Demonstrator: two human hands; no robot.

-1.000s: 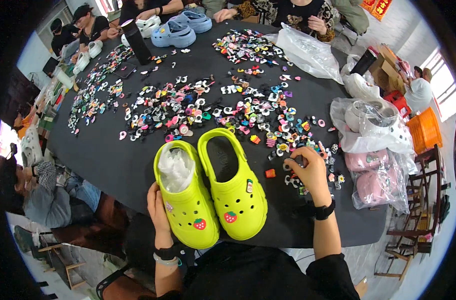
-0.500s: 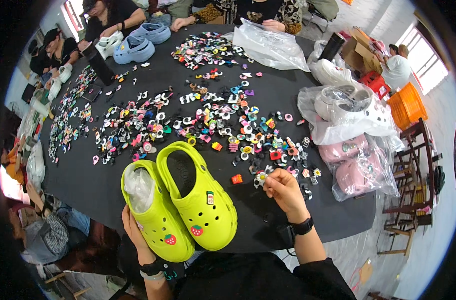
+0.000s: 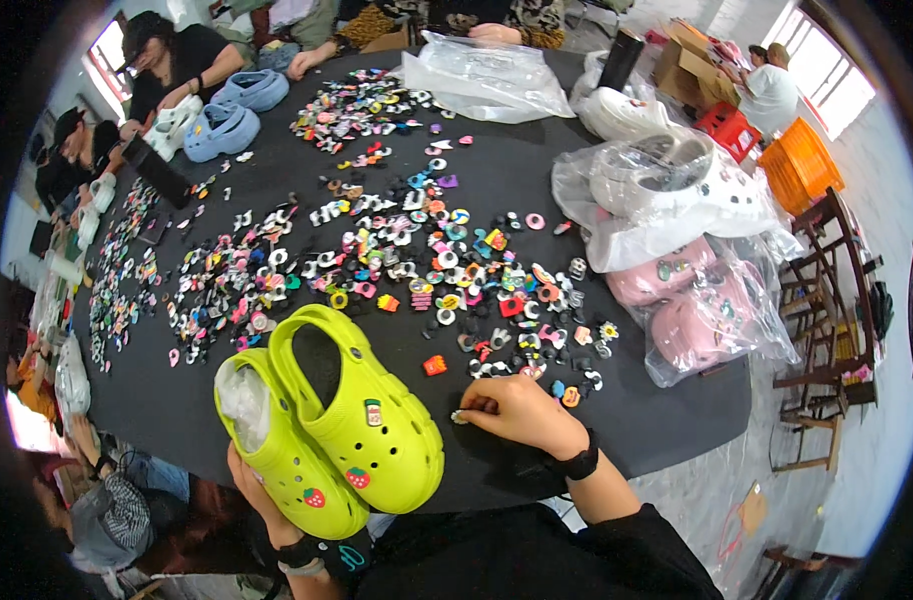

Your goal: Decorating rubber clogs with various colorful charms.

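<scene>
An orange basket [image 3: 799, 167] stands near a red crate [image 3: 729, 131]

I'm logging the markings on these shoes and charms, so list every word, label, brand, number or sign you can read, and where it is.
None can be read.
Jar-shaped charm on the lime-green clog to the right: label too small.
Loose red charm: any lettering too small.
Bagged pink clogs: any marking too blurred behind the plastic.

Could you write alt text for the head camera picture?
A person's left hand steadies a pair of lime-green clogs at a dark table; the right hand pinches a small charm. Colourful charms and bagged shoes lie beyond.
</scene>
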